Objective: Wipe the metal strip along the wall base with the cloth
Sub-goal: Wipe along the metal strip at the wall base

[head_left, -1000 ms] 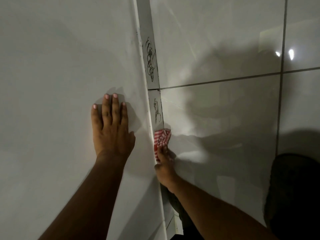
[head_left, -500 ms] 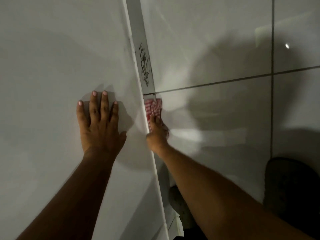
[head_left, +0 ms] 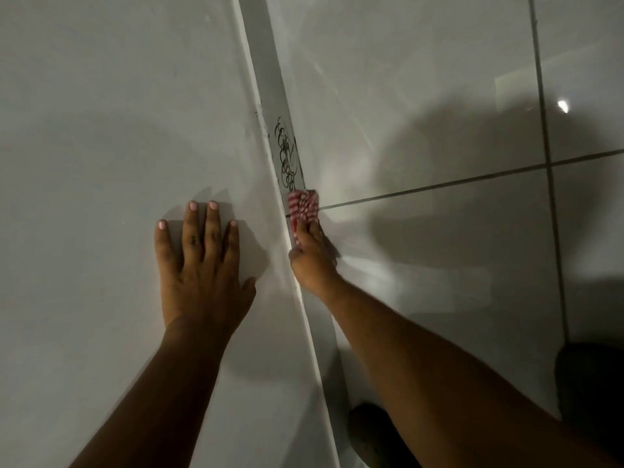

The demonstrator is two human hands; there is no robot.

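A narrow grey metal strip (head_left: 266, 62) runs along the wall base, from the top centre down toward the bottom. Black scribble marks (head_left: 286, 153) cover part of it. My right hand (head_left: 312, 256) presses a red-and-white striped cloth (head_left: 304, 207) against the strip, just below the scribbles. My left hand (head_left: 199, 265) lies flat on the pale wall (head_left: 101, 130), fingers spread, holding nothing.
Glossy grey floor tiles (head_left: 422, 96) with dark grout lines fill the right side. A dark foot or shoe (head_left: 368, 430) shows near the bottom beside the strip, and another dark shape (head_left: 591, 383) sits at the lower right edge.
My right hand has slid the cloth forward along the strip, covering the lower scribble and reaching the base of the upper one. My left hand stays flat on the wall.
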